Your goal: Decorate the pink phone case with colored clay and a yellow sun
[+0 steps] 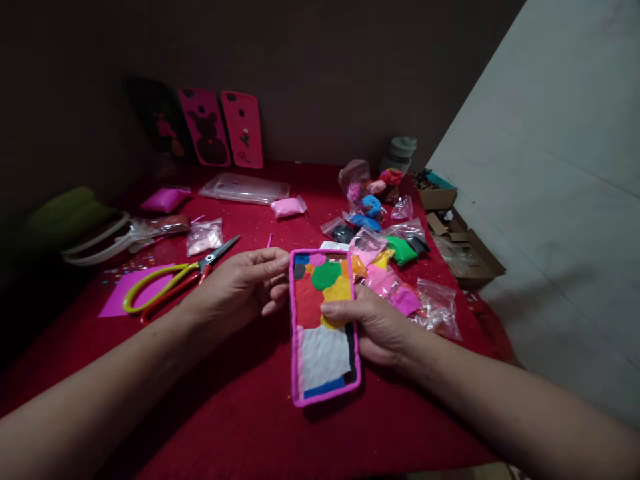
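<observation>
My right hand point(377, 323) grips a phone case point(326, 360) by its right side, thumb across the front. Patches of red, green, yellow, white, blue and black clay cover its face, and a raised magenta clay strip runs round the rim. At the case's upper left corner, the thumb and forefinger of my left hand point(257, 277) are pinched on the rim, with the other fingers curled below. The case is held tilted above a red cloth. Just left of my left hand lie scissors point(203, 268) with yellow and red handles, blades slightly apart.
Bags of coloured clay point(383, 280) crowd the right side. A clear phone case point(245, 189) lies farther back. Decorated cases point(243, 130) lean against the wall. A magenta sheet point(120, 293) lies under the scissors. Cardboard boxes point(475, 257) stand beyond the table's right edge.
</observation>
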{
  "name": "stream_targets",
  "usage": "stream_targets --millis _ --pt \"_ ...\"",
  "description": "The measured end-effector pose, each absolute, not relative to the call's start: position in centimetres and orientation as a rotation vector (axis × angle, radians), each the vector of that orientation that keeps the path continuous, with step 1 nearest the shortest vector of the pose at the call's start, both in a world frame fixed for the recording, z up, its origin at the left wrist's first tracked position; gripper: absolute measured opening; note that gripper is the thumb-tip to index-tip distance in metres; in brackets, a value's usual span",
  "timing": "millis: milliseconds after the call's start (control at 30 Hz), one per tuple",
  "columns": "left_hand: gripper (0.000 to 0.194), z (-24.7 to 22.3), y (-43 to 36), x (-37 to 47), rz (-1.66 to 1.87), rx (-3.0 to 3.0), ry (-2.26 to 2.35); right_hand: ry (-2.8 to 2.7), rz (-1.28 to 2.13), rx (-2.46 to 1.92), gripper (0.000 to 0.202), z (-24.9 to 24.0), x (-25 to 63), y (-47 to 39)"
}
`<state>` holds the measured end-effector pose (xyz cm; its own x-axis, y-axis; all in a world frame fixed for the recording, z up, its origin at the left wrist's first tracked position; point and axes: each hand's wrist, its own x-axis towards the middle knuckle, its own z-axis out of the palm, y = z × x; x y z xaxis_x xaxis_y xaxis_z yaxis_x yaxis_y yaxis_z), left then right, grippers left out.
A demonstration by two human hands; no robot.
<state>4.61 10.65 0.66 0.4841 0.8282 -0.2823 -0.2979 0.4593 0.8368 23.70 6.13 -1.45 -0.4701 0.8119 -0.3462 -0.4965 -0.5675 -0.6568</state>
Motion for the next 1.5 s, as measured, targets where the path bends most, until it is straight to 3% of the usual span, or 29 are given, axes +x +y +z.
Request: stream_targets --millis 233,467,667,867,1167,1500 --pt "0.029 0.5 11.0 4.4 0.889 0.785 0.859 -0.520 2.172 -0.836 0.038 -0.9 22.2 3.1" --pt "0.011 0.3 11.4 4.3 0.943 0.848 0.944 -0.489 2.327 -0.957 0.050 -1.1 21.5 1.7" --pt "0.016 1.0 11.5 4.3 0.934 0.815 1.065 -0.519 2.343 -0.934 0.048 -0.9 21.7 1.6" --pt "0.009 1.5 10.9 4.1 0.907 0.925 1.073 -0.515 2.207 -0.915 0.038 -0.8 21.7 2.4" --pt "0.022 2.1 9.6 3.2 0.771 0.972 0.998 -0.496 1.976 -0.928 0.024 1.7 21.3 4.9" --pt "0.028 1.2 9.6 2.6 0.560 1.091 0.911 -0.507 1.854 -0.903 0.024 -1.0 21.4 5.8"
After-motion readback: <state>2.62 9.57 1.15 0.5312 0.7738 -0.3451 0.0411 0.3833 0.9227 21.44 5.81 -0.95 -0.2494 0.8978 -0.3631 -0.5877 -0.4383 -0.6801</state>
